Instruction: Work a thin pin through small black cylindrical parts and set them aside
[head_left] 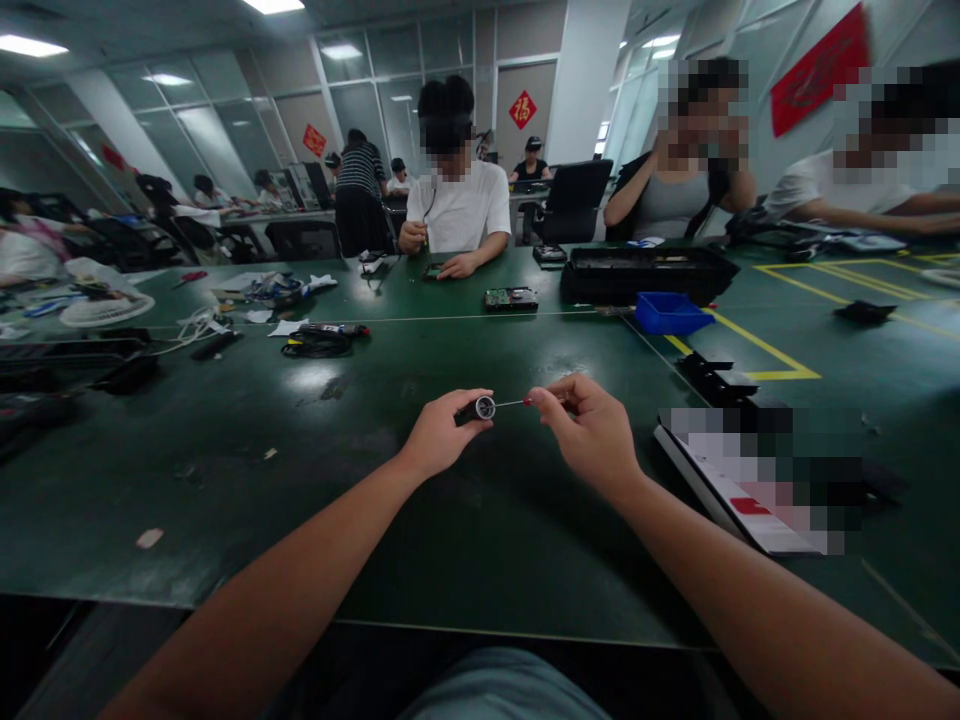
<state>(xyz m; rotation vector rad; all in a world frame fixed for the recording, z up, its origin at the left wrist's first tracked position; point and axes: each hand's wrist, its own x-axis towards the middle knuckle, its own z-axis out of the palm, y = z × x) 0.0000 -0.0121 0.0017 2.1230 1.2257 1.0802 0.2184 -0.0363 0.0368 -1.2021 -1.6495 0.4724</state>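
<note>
Big open workroom w/ glass partitions and ceiling strip lights. A long table (360, 500) is covered in dark green mat, w/ yellow tape lines (780, 355) on its right part. On the far door a red diamond sign (523, 109) reads "福". The red banner (817, 68) at top right carries writing, not legible.

The person's left hand (439, 432) is closed around a small black cylinder (475, 409), held just above the mat near the table's front centre, silvery round end facing right. The right hand (592, 425) pinches a thin screwdriver (517, 402) between thumb and fingers. Its shaft, w/ a red collar, runs level to the left, tip at the cylinder's end face; touching or just short, can't tell.

Right of the hands lies a flat white-and-black item (750, 500), pixelated, so any label is unreadable. Farther back: a blue bin (670, 313), a black tray (645, 272) just behind it, a circuit board (510, 298), and a cable bundle (319, 342) to the left. Across the table a co-worker in a white tee (461, 205) sits w/ both hands at small parts.
</note>
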